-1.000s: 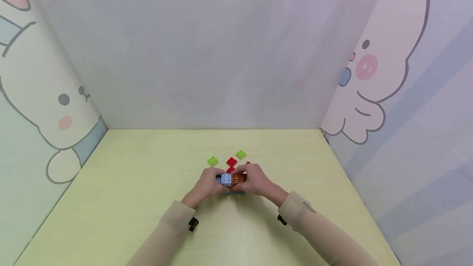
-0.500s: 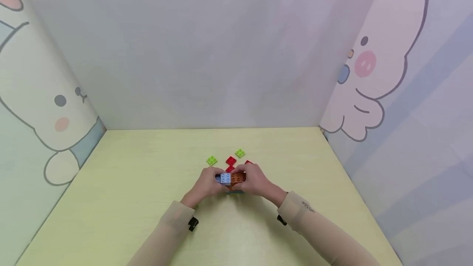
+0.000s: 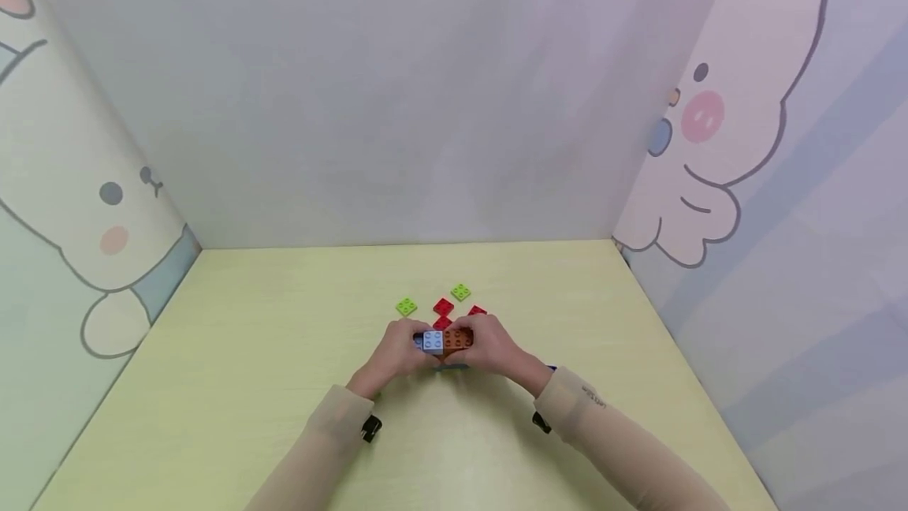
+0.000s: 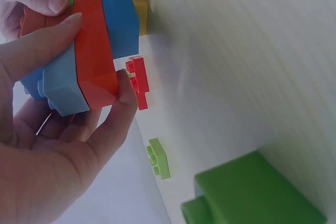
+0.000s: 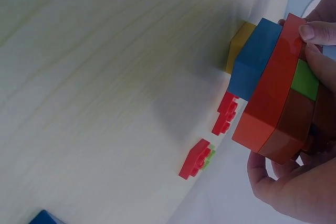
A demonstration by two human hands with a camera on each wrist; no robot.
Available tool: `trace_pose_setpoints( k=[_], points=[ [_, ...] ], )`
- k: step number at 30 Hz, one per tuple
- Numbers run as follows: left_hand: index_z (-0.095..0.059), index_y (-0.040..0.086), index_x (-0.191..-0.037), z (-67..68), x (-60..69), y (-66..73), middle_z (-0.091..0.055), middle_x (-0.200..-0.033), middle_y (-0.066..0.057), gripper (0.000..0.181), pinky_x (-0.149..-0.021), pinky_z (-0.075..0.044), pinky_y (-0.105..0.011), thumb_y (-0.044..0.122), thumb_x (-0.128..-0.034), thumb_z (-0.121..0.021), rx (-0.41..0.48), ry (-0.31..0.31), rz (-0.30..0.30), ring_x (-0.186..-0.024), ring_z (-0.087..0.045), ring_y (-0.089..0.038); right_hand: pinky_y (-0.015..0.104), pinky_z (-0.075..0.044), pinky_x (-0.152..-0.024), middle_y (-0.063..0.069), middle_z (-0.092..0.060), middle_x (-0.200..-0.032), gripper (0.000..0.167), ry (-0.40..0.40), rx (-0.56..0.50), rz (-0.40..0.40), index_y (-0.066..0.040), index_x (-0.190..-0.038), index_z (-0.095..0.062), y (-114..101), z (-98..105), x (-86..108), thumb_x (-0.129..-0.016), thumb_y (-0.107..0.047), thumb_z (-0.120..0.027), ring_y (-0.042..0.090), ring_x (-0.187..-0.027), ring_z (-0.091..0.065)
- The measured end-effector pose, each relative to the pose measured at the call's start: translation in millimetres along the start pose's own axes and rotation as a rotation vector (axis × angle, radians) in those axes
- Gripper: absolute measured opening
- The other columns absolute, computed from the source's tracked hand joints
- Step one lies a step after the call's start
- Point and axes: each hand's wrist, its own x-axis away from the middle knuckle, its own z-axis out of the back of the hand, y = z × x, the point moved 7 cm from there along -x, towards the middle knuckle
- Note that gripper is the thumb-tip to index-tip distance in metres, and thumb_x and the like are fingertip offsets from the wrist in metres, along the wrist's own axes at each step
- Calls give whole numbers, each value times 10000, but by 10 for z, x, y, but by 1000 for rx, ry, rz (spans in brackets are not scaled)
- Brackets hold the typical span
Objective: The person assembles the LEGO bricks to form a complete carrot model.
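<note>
Brick stack (image 3: 447, 341) centred over the table (image 3: 269, 322); its long axis runs left to right, studs upward; left hand (image 3: 399, 349) and right hand (image 3: 491, 347) pinch its opposite ends, fingers partly hiding both; contact beneath the yellow brick (image 4: 138, 6) is hard to make out; a green brick (image 4: 252, 192) is cut off in the left wrist view.

Screened tabletop booth (image 3: 234, 353): cartoon-printed panels (image 3: 745, 124), plain backdrop (image 3: 397, 101).
</note>
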Motion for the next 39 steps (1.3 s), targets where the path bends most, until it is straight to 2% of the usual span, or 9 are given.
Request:
trace_pose_setpoints(
  k=[5,9,19,26,30,34,39],
  points=[
    [-732,99,-928,6,2,29,-662,-898,20,271,-772,-486,-362,106,-690,-861,-2,12,-16,-833,-578,-149,270,-463,-699,-67,-628,-947,405,11,1,27,-156,-1033,-702,-20,19,9,-700,-320,-861,100,-822,-541],
    [-732,97,-932,3,4,21,-659,-905,17,269,-780,-487,-366,110,-695,-859,-17,14,-6,-842,-574,-154,269,-463,-701,-63,-628,-951,404,4,1,41,-149,-1036,-697,-31,17,9,-707,-322,-856,99,-824,-539],
    [-730,95,-925,-35,7,37,-654,-883,28,259,-764,-481,-357,122,-699,-854,-28,9,-21,-825,-566,-144,284,-467,-707,-54,-628,-956,409,16,-24,32,-144,-1031,-700,-16,36,53,-695,-308,-866,110,-834,-541],
    [-734,96,-938,-28,17,26,-653,-899,23,282,-787,-476,-366,94,-685,-859,-17,15,1,-843,-565,-150,280,-468,-701,-84,-616,-937,390,15,-34,28,-158,-1037,-708,8,66,75,-710,-309,-857,108,-828,-543],
    [-734,91,-955,-17,20,12,-654,-927,8,314,-810,-473,-384,79,-670,-864,-7,11,28,-871,-569,-165,284,-489,-692,-102,-622,-916,351,13,-59,15,-163,-1017,-710,62,140,120,-719,-284,-851,106,-814,-565],
    [-730,84,-964,-10,29,2,-655,-960,-12,335,-820,-478,-395,74,-660,-871,2,6,52,-902,-576,-183,353,-496,-744,-85,-654,-956,353,25,-66,17,-148,-1032,-707,124,255,206,-727,-255,-848,116,-862,-594],
    [-727,82,-978,-22,24,8,-653,-977,-21,357,-822,-476,-400,86,-654,-877,-1,4,52,-920,-577,-195,435,-484,-792,-30,-672,-1005,342,47,-30,6,-132,-1046,-702,227,403,342,-740,-205,-835,216,-941,-612]
  ],
)
